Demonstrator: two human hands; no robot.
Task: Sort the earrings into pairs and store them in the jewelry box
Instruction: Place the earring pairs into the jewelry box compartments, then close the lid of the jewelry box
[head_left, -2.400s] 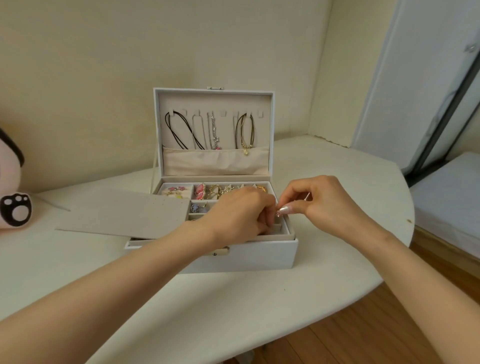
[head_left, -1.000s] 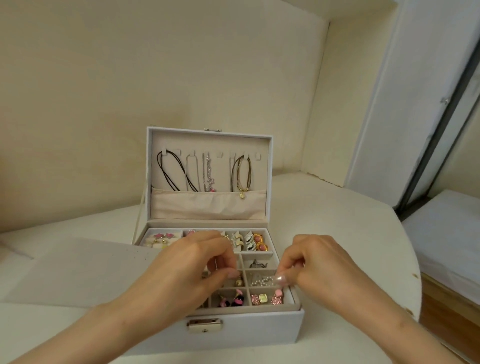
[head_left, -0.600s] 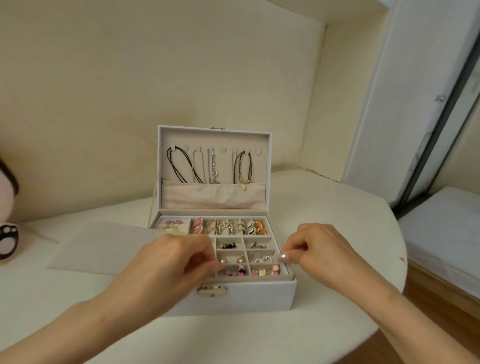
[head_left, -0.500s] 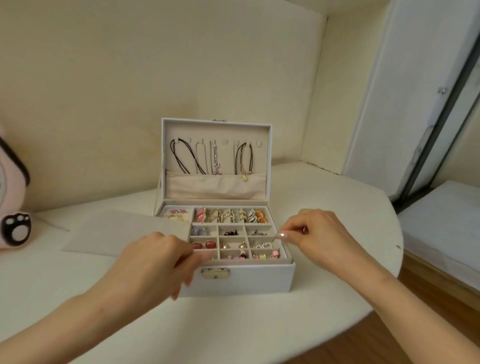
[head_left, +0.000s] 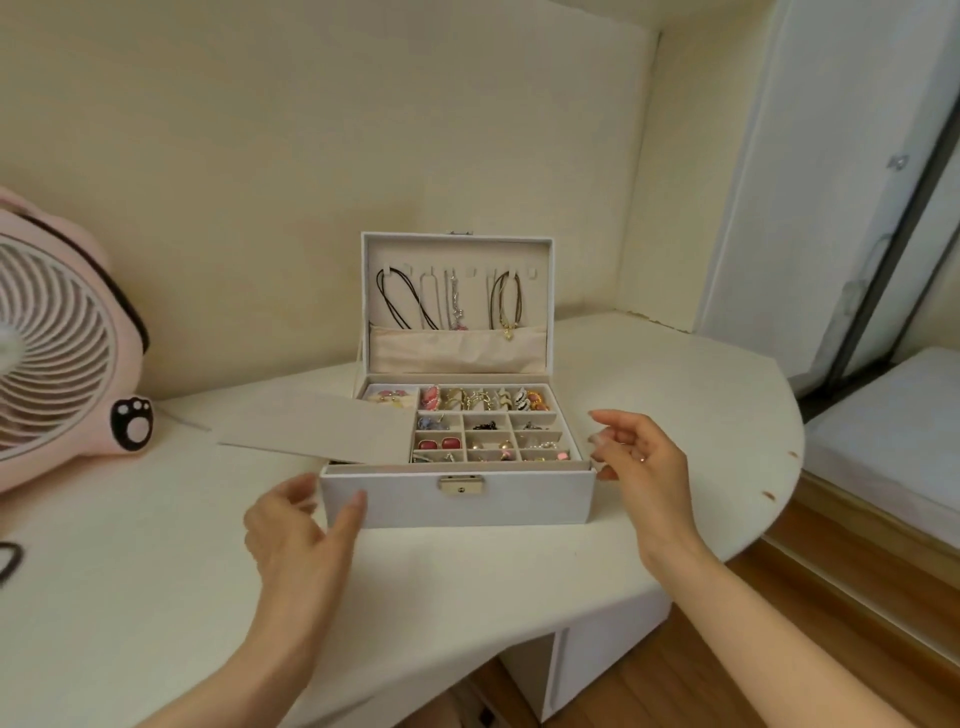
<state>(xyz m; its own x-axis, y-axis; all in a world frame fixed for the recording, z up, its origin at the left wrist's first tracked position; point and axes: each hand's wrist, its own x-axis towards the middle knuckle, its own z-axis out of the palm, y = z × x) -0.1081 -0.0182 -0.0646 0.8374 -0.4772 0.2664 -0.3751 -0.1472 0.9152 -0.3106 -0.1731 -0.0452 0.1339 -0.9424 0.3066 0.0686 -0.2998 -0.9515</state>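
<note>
My left hand (head_left: 291, 530) is spread loose and holds nothing, its fingers (head_left: 354, 512) at the front left corner of the jewelry box (head_left: 519, 501); I cannot tell whether the thumb touches the wall. My right hand (head_left: 639, 457) hangs open and empty just beside the box's right rim. Between my hands the earrings (head_left: 488, 400) lie in small compartments, a red pair (head_left: 439, 444) nearest my left fingers. A grey card (head_left: 311, 428) covers the box's left part, beyond my left hand. A pink fan (head_left: 52, 353) stands on the tabletop (head_left: 156, 545), far to the left.

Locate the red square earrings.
Head view, centre: the red earrings sit inside the jewelry box, left column of small compartments, in front of the blue pair.
</note>
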